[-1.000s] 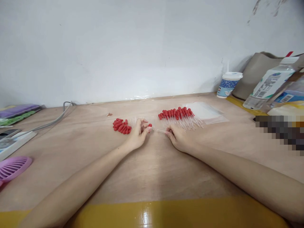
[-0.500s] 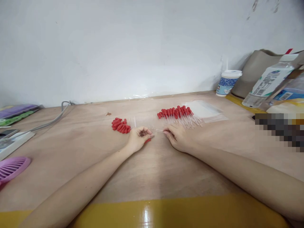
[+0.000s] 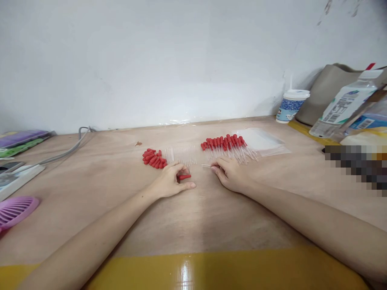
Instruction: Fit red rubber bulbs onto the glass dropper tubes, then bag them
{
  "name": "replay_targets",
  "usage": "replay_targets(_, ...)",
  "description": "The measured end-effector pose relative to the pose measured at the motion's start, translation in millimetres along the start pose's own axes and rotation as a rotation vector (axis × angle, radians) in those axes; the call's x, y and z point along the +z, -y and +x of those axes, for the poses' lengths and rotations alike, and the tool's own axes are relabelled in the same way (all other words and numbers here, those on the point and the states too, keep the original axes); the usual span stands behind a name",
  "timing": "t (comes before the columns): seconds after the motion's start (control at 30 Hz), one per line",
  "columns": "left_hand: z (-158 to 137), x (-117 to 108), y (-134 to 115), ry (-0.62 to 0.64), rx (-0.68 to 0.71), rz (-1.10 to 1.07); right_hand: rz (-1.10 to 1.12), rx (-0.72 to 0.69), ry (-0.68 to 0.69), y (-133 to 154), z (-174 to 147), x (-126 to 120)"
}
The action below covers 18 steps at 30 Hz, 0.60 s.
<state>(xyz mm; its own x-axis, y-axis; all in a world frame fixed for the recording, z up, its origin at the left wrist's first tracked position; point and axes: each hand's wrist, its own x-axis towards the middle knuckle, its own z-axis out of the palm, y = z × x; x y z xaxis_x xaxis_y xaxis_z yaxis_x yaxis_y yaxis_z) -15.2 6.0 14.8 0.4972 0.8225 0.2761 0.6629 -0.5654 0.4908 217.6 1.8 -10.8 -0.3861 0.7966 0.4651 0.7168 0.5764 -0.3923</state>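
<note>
My left hand (image 3: 173, 181) rests on the table with thumb and fingers spread apart. Between them lies one red rubber dropper bulb (image 3: 184, 177); its rear end is hidden by the fingers, and no grip on it shows. My right hand (image 3: 228, 173) pinches a clear dropper tube (image 3: 206, 165), whose end points left toward the bulb without touching it. Beyond my left hand are a pile of loose red bulbs (image 3: 153, 158) and a row of clear tubes (image 3: 181, 154). Several droppers with red bulbs fitted (image 3: 225, 141) lie side by side beyond my right hand.
Clear plastic bags (image 3: 260, 140) lie behind the droppers. At right stand a paper cup (image 3: 290, 106), a grey container (image 3: 317, 90) and a tilted plastic bottle (image 3: 344, 104). At left are a grey cable (image 3: 71, 151), a white power strip (image 3: 22, 181) and a pink fan (image 3: 18, 211).
My left thumb has moved away from the fingers, and the red bulb beneath that hand now shows. My right hand has shifted slightly right, still pinching the tube.
</note>
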Motion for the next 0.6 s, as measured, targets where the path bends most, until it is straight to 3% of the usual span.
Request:
replay_targets(0.2,4.4,7.6,1.8,-0.038,-0.055,-0.108,0.056,-0.068,-0.040,6.0,-2.1,-3.1)
replay_targets(0.43,15.1,31.1,-2.3,-0.056,-0.056,-0.612,0.088,-0.164,-0.134,5.1,-2.8,0.5)
replay_targets(0.6,15.0,35.4,2.7,-0.061,-0.050,-0.583,0.085,-0.187,-0.131,4.8,-2.0,0.8)
